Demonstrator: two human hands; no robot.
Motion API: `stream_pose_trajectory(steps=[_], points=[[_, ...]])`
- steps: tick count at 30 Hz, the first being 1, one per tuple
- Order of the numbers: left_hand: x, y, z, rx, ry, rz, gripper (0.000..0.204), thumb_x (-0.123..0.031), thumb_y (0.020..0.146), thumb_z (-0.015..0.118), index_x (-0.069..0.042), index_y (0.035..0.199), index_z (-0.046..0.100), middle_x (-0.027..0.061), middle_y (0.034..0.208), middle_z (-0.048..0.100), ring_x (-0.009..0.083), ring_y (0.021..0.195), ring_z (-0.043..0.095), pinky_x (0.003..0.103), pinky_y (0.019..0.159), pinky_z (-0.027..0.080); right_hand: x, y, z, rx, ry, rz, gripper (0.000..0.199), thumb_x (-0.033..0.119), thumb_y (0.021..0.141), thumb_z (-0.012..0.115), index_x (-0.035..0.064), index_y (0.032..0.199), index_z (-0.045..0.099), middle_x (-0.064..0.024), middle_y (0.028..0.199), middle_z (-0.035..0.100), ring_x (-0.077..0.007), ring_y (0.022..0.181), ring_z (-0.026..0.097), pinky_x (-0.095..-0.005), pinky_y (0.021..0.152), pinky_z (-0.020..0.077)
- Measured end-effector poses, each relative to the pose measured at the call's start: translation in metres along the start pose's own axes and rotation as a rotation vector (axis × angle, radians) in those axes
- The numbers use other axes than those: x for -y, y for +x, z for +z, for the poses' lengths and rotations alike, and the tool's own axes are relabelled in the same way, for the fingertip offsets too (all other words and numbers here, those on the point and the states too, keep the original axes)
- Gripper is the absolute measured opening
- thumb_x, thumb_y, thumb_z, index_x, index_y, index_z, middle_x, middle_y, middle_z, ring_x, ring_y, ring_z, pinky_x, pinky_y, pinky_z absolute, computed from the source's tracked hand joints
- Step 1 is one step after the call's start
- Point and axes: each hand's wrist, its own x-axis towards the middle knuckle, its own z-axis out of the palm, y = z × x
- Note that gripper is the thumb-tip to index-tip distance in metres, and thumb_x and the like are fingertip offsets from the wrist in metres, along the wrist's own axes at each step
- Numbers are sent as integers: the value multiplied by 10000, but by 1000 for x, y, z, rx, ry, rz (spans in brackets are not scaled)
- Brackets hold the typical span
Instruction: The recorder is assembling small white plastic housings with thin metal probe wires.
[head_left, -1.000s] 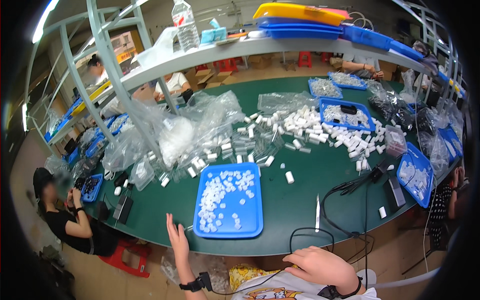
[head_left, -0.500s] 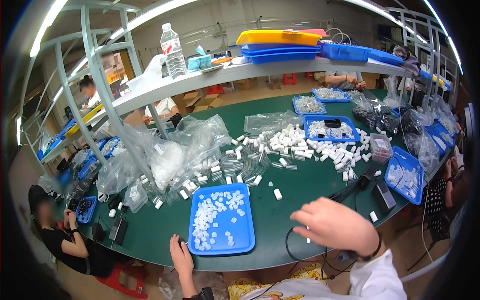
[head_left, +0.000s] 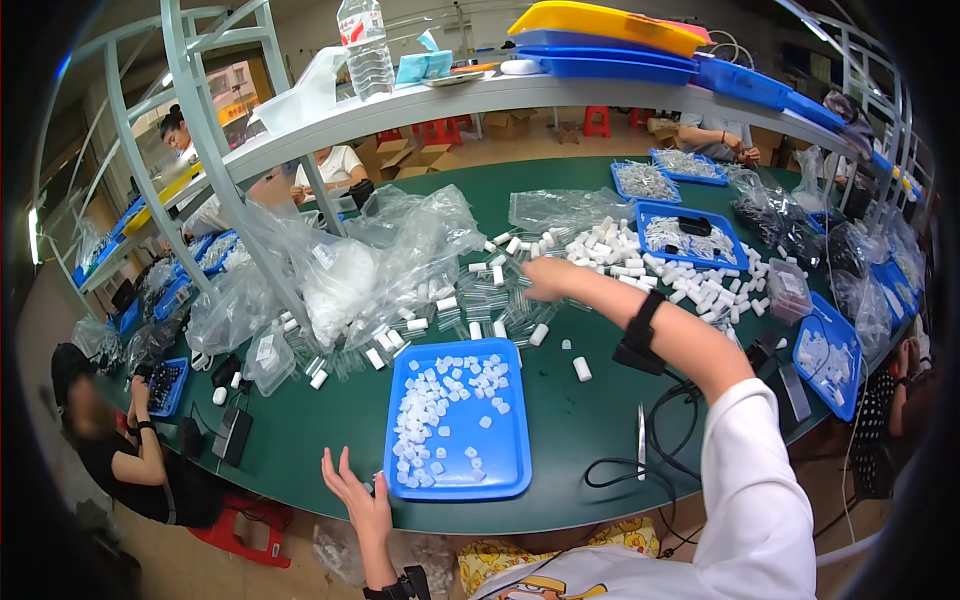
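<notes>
White caps [head_left: 500,298] lie scattered on the green surface [head_left: 570,430] just beyond the blue tray [head_left: 505,470], beside clear bags [head_left: 345,275]. The right hand [head_left: 545,277] reaches out over them; it is blurred, so I cannot tell whether it grips anything. The left hand [head_left: 358,497] hangs open and empty at the tray's near left corner.
</notes>
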Motion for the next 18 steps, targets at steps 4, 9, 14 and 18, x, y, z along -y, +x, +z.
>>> stream_pose_trajectory(steps=[4,9,14,18], points=[[3,3,4,-39,-14,-19,604,-337,821,534,10,1289,373,192,1406,249,369,1279,235,483,1050,198,11,81,44,-219,808,8,922,462,787,638,85,1439,107,-241,1388,329,-335,1231,415,-393,932,416],[5,8,4,-27,-11,-2,607,-337,797,558,16,1263,394,201,1377,276,376,1247,267,489,1023,232,63,156,48,-341,1072,77,915,480,771,645,72,1440,172,-273,1416,264,-374,1330,256,-383,1066,259],[4,7,3,-17,0,-14,616,-431,828,529,7,1247,420,182,1354,317,347,1240,288,467,1026,231,138,162,38,-728,795,-269,658,390,784,621,37,1305,431,-179,1418,322,-330,1321,281,-439,1050,256],[7,5,1,-16,-16,-8,563,-267,767,605,20,1221,437,195,1335,323,367,1226,289,475,1006,260,177,129,34,-724,483,-550,562,341,800,600,30,1251,476,-119,1415,351,-295,1306,317,-469,1024,268]])
